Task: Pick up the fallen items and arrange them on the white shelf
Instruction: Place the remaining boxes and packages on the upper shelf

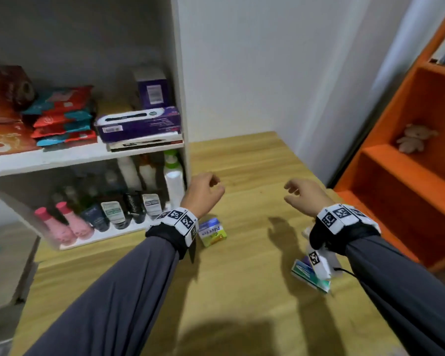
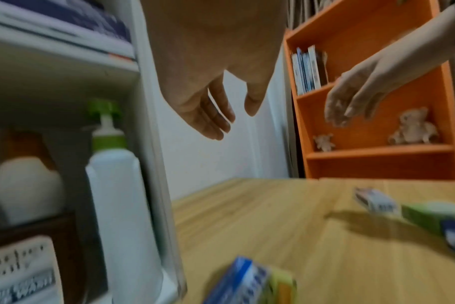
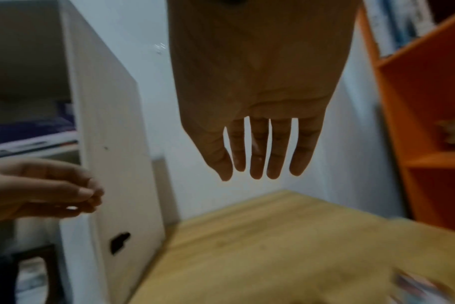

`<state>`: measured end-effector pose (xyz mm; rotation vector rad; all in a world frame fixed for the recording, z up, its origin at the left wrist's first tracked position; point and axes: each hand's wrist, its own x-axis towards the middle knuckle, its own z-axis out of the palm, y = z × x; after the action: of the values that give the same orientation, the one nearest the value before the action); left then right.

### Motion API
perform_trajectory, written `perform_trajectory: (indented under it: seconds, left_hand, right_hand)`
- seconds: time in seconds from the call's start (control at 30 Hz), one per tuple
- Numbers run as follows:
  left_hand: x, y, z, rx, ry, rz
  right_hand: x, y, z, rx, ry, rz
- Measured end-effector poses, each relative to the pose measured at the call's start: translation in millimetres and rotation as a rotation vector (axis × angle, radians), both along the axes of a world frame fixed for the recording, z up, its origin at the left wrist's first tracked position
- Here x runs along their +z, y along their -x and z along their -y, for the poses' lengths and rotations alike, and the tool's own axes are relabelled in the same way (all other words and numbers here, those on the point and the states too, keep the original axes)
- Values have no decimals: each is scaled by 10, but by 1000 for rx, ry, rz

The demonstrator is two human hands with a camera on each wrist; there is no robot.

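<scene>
A small blue, white and yellow box (image 1: 212, 232) lies on the wooden table (image 1: 242, 291) just right of the white shelf (image 1: 181, 73); it shows blurred in the left wrist view (image 2: 249, 283). Green and blue boxes (image 1: 309, 274) lie under my right wrist, seen across the table from the left wrist (image 2: 424, 216). My left hand (image 1: 206, 192) hovers empty above the table beside the shelf's side panel, fingers loosely bent (image 2: 216, 117). My right hand (image 1: 302, 194) also hangs empty over the table, fingers straight and spread (image 3: 257, 156).
The white shelf holds snack packets (image 1: 62, 114) and purple boxes (image 1: 139, 124) above, bottles and tubes (image 1: 108, 209) below. An orange bookcase (image 1: 409, 163) with a plush toy (image 1: 414, 138) stands at the right. A white wall lies behind the table.
</scene>
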<state>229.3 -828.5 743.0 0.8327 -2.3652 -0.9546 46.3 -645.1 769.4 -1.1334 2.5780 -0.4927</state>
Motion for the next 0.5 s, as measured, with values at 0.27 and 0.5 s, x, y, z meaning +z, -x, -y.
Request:
perform_trajectory:
  seconds: [0.27, 0.5]
  left_hand:
    - [-1150, -5, -112, -11, -38, 566]
    - [-1559, 22, -138, 42, -3, 756]
  right_hand:
    - [-1186, 344, -818, -119, -314, 220]
    - [-1522, 508, -1046, -80, -384, 218]
